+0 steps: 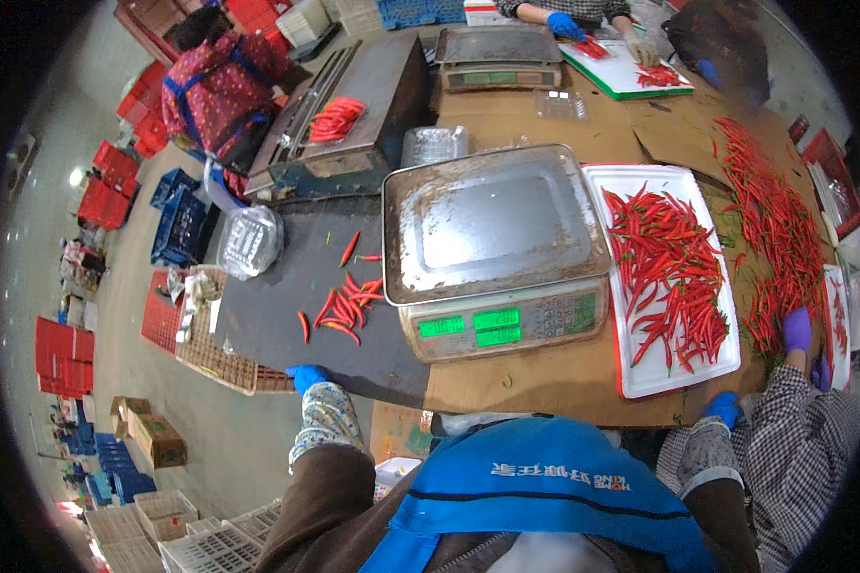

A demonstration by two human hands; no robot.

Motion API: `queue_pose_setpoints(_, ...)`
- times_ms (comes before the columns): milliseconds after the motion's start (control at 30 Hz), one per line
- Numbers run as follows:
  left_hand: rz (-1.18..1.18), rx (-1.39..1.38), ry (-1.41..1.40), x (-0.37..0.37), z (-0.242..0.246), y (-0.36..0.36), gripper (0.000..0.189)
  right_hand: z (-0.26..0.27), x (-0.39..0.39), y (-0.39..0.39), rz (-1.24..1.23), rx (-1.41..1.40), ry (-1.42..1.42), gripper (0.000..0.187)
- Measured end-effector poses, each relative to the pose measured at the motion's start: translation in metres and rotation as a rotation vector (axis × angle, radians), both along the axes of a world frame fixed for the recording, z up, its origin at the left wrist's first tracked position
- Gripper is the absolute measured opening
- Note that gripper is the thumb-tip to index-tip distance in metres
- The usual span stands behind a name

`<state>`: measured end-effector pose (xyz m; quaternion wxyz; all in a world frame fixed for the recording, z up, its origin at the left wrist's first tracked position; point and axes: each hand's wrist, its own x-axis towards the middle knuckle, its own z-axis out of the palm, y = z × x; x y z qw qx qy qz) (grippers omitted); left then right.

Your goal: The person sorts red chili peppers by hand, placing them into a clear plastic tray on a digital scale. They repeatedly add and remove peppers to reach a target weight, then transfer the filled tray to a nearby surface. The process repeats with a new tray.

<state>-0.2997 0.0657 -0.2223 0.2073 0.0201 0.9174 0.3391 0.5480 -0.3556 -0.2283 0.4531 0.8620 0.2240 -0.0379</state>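
Observation:
My left hand [307, 377], in a blue glove, rests at the near edge of a dark tabletop [258, 315]; its fingers are too small to make out. Just off the table's near right edge is my right hand [722, 410], also blue-gloved, below a white foam tray [638, 379] heaped with red chilies [663, 265]. Between my hands stands a digital scale [502, 322] with green lit displays. Its worn metal pan [505, 215] carries nothing. Several loose red chilies [344, 308] lie on the dark surface left of the scale.
A clear plastic box stack [251, 242] stands at left, before a wrapping machine [358, 93] bearing a packed chili tray [337, 119]. A long chili pile [781, 222] covers the right side. Co-workers sit at right and far side; another person [215, 86] stands upper left.

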Motion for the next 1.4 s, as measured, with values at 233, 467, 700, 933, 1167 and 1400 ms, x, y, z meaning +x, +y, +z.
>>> queue_pose_setpoints(233,-0.074,0.079,0.043,-0.041,-0.017,-0.002,0.055,-0.043,0.013,-0.031,0.080,0.068,-0.243,0.025)
queue_pose_setpoints(467,-0.585,0.816,0.678,0.017,0.113,0.092,0.045,-0.057,0.001,-0.048,0.042,0.140,-0.177,0.033)
queue_pose_setpoints(700,-1.373,0.585,0.451,0.262,0.215,0.241,0.033,-0.019,-0.027,-0.032,-0.153,0.442,-0.119,0.037)
queue_pose_setpoints(933,-1.578,-0.480,0.887,0.359,0.213,0.294,0.038,-0.003,-0.052,-0.023,-0.469,1.370,0.013,0.041)
queue_pose_setpoints(1167,-1.693,-0.605,0.757,0.355,0.160,0.341,0.045,0.031,-0.090,-0.001,-0.839,2.251,0.138,0.044)
queue_pose_setpoints(1400,-1.545,-0.478,0.643,0.360,0.154,0.357,0.056,0.112,0.024,0.009,-0.240,1.215,0.250,0.037)
